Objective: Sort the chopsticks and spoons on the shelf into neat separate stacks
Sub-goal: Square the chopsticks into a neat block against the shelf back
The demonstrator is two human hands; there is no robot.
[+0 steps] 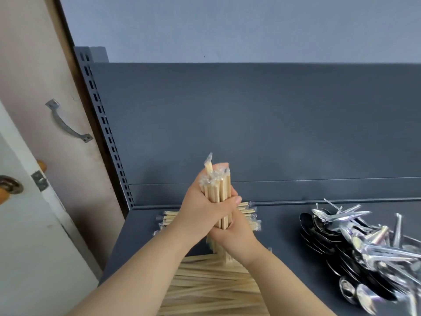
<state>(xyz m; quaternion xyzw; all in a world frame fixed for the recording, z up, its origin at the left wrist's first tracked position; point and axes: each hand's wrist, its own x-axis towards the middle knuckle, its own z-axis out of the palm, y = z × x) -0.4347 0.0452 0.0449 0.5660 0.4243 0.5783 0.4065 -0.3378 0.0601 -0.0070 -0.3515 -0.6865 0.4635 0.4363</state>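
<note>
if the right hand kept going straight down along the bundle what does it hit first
Probably the chopstick pile lying flat on the shelf, right under the right hand and the upright bundle it grips; contact is unclear.

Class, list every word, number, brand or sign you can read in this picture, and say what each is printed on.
No text can be read anywhere.
Clear wrappers on the chopstick bundle, gripped by the left hand and right hand: no print visible.
Spoons: too blurred to show any stamp.
Grey shelf: no label.
</note>
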